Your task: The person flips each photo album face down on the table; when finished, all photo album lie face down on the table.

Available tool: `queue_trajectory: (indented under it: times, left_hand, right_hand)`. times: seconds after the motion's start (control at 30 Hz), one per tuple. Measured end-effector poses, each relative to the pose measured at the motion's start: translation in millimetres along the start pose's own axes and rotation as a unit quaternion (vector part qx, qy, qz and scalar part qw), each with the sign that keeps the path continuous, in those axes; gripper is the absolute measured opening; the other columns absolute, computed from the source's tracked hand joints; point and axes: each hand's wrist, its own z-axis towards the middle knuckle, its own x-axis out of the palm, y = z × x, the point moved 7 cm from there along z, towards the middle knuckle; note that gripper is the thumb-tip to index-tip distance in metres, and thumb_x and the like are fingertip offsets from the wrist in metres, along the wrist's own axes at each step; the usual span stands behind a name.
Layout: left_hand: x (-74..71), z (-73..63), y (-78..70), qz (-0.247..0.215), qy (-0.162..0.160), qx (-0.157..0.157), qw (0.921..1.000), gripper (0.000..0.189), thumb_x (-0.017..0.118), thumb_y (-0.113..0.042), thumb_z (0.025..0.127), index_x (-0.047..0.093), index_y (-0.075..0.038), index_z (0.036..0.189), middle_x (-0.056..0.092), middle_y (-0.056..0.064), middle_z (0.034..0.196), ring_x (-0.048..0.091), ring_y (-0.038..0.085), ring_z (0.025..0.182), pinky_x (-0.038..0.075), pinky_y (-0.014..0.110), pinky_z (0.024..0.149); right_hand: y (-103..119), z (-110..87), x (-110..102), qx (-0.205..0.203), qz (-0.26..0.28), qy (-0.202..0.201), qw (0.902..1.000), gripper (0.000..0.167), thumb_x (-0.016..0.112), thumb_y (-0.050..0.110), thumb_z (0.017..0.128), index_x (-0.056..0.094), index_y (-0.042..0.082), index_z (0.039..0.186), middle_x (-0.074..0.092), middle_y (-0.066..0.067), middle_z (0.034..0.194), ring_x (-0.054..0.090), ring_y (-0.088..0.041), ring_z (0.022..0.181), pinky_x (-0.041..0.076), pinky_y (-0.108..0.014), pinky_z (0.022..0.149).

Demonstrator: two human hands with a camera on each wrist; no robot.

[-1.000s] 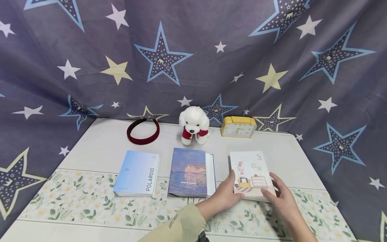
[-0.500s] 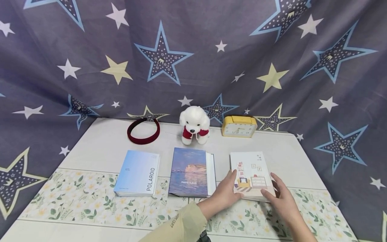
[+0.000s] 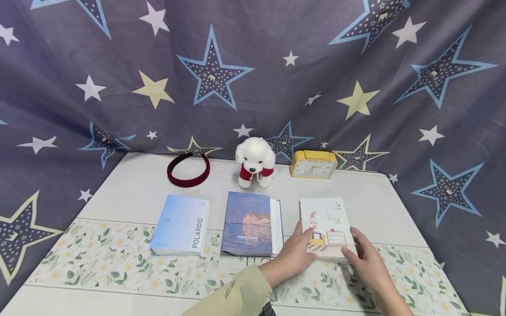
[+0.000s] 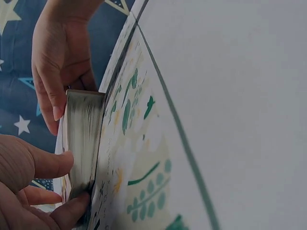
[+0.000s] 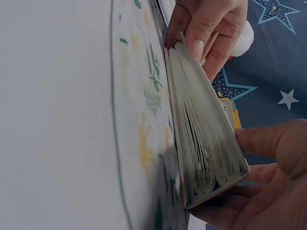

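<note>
A thick white photo album (image 3: 328, 215) with a drawn room on its cover lies at the right of the table, its page edges (image 5: 204, 129) facing me. My left hand (image 3: 294, 252) grips its left side, with the thumb (image 4: 55, 165) at the near cover edge and a finger low at the side. On the right side my right hand (image 3: 367, 261) holds it, thumb (image 5: 259, 140) on the cover edge and fingers curled round the spine side and beneath the corner. Left of it lie a blue-purple photo album (image 3: 247, 224) and a light-blue POLAROID album (image 3: 179, 224).
Along the back stand a dark red headband (image 3: 189, 180), a white plush dog (image 3: 254, 158) in red and a yellow alarm clock (image 3: 314, 166). A floral strip (image 3: 118, 263) crosses the white table. Behind hangs a grey-purple star curtain (image 3: 253, 26).
The white album has shifted very slightly left, with both hands staying on it. A finger of my left hand now reaches over the cover's left edge. The other things have kept their places.
</note>
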Motion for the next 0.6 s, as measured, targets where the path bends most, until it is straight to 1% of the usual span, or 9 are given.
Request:
queue_trajectory:
  times: [0.13,0.23,0.37,0.5,0.6]
  left_hand:
    - [-0.5,-1.9,-0.2,0.006,0.005,-0.001,1.0,0.07,0.073,-0.017,0.084,0.042,-0.012,0.147,0.015,0.022,0.159,0.034,0.036,0.139,0.036,0.041,0.109]
    - [-0.9,-2.6,0.0,0.009,0.004,-0.001,0.9999,0.07,0.073,-0.017,0.085,0.043,-0.012,0.147,0.016,0.022,0.159,0.035,0.036,0.139,0.036,0.041,0.109]
    - [-1.1,-2.5,0.8,0.014,-0.006,0.001,0.9999,0.069,0.074,-0.018,0.084,0.045,-0.013,0.146,0.017,0.022,0.159,0.035,0.036,0.138,0.037,0.041,0.109]
    - [-1.6,-3.0,1.0,0.022,-0.023,0.007,0.9995,0.066,0.076,-0.018,0.082,0.049,-0.014,0.143,0.017,0.021,0.159,0.038,0.036,0.137,0.038,0.04,0.108]
    - [-3.2,-3.5,0.7,0.056,-0.036,0.012,0.9977,0.061,0.077,-0.02,0.082,0.054,-0.015,0.138,0.023,0.021,0.157,0.047,0.036,0.13,0.043,0.038,0.104]
  right_hand:
    - [0.7,-0.6,0.7,-0.002,-0.01,-0.003,0.9999,0.076,0.058,0.021,0.098,0.012,0.004,0.156,0.023,-0.03,0.154,0.028,-0.046,0.139,0.032,-0.05,0.11]
    - [0.9,-1.0,0.7,-0.001,-0.012,0.001,0.9999,0.077,0.059,0.024,0.098,0.012,0.005,0.156,0.022,-0.03,0.155,0.027,-0.047,0.139,0.032,-0.052,0.109]
    - [1.1,-1.0,0.2,0.001,-0.014,0.009,0.9999,0.078,0.059,0.027,0.098,0.011,0.006,0.157,0.02,-0.03,0.155,0.027,-0.047,0.139,0.031,-0.053,0.109]
    - [3.0,-0.3,-0.5,-0.004,-0.022,0.011,0.9997,0.079,0.059,0.029,0.098,0.012,0.005,0.156,0.021,-0.03,0.154,0.029,-0.048,0.137,0.031,-0.054,0.109]
    - [5.4,-0.3,-0.1,-0.007,-0.031,0.009,0.9994,0.079,0.06,0.03,0.097,0.015,0.003,0.156,0.023,-0.031,0.154,0.032,-0.048,0.136,0.033,-0.054,0.108]
